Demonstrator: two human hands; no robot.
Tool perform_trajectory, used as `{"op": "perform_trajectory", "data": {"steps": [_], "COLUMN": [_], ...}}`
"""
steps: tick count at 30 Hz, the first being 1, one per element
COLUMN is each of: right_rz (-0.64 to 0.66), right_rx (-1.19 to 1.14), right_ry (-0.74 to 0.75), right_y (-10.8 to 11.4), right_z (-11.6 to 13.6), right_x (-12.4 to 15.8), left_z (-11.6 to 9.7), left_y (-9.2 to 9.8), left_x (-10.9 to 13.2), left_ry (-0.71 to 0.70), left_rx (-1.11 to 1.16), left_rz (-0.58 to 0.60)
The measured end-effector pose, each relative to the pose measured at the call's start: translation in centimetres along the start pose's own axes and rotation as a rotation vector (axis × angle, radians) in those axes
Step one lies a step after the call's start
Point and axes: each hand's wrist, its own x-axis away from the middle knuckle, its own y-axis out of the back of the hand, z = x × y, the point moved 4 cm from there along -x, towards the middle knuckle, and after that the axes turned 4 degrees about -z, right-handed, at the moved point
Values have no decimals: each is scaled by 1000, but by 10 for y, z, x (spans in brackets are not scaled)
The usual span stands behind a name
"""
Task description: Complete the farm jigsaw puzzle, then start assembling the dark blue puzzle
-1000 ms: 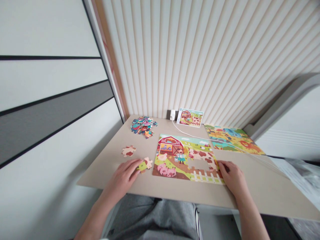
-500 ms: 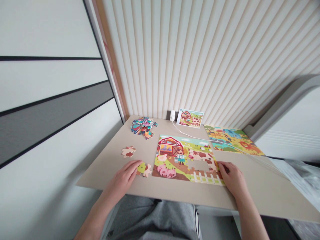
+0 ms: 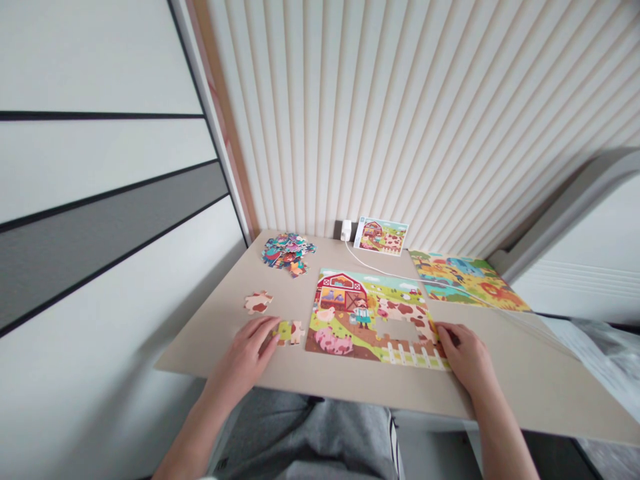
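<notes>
My left hand (image 3: 251,349) is closed, its thumb and fingers gripping the left end of a green, cream and brown puzzle piece (image 3: 296,333) low over the tabletop. That piece is just left of a farm jigsaw puzzle (image 3: 345,327), which shows a red barn, a farmer, a pig and a cow. A gap (image 3: 399,330) in the cow's body bares the table. At the puzzle's lower right edge, my right hand (image 3: 464,353) has bent fingers pressed on the border. Above my left hand lies a loose cow-patterned puzzle piece (image 3: 258,303).
A heap of colourful puzzle pieces (image 3: 287,253) lies at the table's back left. A farm picture card (image 3: 381,236) leans by a white charger (image 3: 346,231), whose cable (image 3: 385,272) runs rightward across the table. An animal puzzle (image 3: 467,279) lies at the back right.
The puzzle piece in my left hand has turned and now lies more level, its right end raised slightly. My left thumb and fingers have shifted around it. My right hand has stayed put.
</notes>
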Motion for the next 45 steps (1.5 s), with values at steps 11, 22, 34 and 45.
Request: {"op": "perform_trajectory", "data": {"steps": [11, 22, 34, 45], "right_rz": [-1, -1, 1, -71], "right_rx": [-5, -1, 2, 16], "right_ry": [-11, -18, -16, 85], "right_y": [1, -1, -2, 8], "right_z": [0, -2, -4, 16], "right_x": [1, 1, 0, 2], "left_z": [-4, -7, -8, -30], "left_y": [0, 4, 9, 10], "left_x": [-2, -1, 4, 1], "left_ry": [-15, -22, -124, -196], "left_rx": [-6, -28, -69, -42], "left_rz": [90, 61, -52, -50]}}
